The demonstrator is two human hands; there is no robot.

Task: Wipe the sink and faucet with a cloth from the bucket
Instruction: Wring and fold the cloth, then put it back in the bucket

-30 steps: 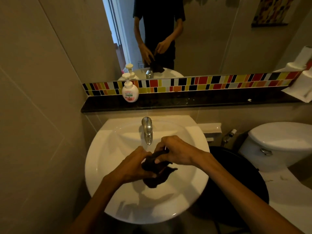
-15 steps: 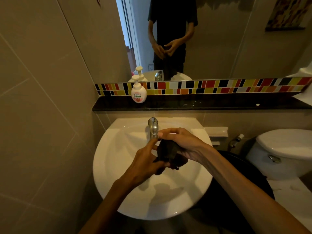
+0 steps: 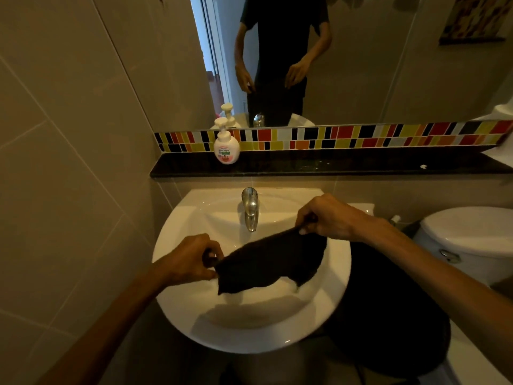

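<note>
A dark cloth (image 3: pixel 270 263) hangs spread out above the white sink (image 3: pixel 177 226). My left hand (image 3: pixel 191 258) pinches its left corner over the basin's left side. My right hand (image 3: pixel 327 218) pinches the upper right corner, higher and further back. The chrome faucet (image 3: pixel 249 208) stands at the back of the sink, just behind the cloth's top edge and not touched by it. A black bucket (image 3: pixel 388 323) sits low to the right of the sink, partly hidden by my right forearm.
A white soap pump bottle (image 3: pixel 226 145) stands on the dark ledge (image 3: pixel 333 165) behind the sink, under a strip of coloured tiles and a mirror. A white toilet (image 3: pixel 472 240) is at the right. A tiled wall closes in on the left.
The cloth was bunched between both hands over the basin. My hands have moved apart and the cloth now hangs stretched open between them.
</note>
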